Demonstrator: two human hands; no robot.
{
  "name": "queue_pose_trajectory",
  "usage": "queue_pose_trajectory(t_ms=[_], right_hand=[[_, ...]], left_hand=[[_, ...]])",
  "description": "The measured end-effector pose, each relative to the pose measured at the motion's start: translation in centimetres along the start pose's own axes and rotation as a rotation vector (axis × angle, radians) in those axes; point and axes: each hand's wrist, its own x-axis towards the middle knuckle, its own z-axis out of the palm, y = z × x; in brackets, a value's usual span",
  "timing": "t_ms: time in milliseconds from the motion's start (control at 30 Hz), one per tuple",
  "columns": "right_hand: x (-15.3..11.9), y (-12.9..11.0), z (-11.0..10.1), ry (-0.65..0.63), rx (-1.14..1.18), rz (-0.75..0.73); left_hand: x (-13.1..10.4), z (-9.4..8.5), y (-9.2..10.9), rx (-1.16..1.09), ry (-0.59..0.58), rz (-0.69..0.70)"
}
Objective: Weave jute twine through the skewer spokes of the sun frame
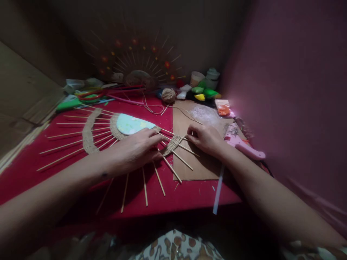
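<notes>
A fan-shaped frame of thin wooden sticks (65, 145) lies on the red cloth, with woven twine (88, 133) running in bands across the sticks. At its centre is a light-blue half-round panel (132, 124). My left hand (138, 146) rests over the frame, its fingers bent around the sticks beside the woven band on the right. Close to the right end of that band, my right hand (203, 137) has thumb and fingers pinched together at a stick tip; whatever is between them is too small to make out.
A brown board (189, 171) lies under the frame's right end. A pink glue gun (246, 147) with a glue stick is at right. Behind are a twine ball (168, 95), orange-handled scissors (90, 95), coloured clay packets (208, 93) and a finished stick fan (139, 77).
</notes>
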Motion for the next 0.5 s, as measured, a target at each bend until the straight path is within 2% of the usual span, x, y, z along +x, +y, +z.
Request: queue_pose_trajectory(t_ms=[133,267,500], right_hand=[[0.0,-0.1,0.1,0.009,-0.007,0.001],[-0.1,-0.4,-0.3,-0.007,0.004,0.011],[0.0,-0.1,0.0,0.013,0.016,-0.019]], left_hand=[[1.6,-0.6,1.6,-0.021,-0.027,-0.161],[3.7,0.1,3.0,0.009,-0.079,-0.331],[4.8,0.7,3.6,0.025,-0.091,-0.455]])
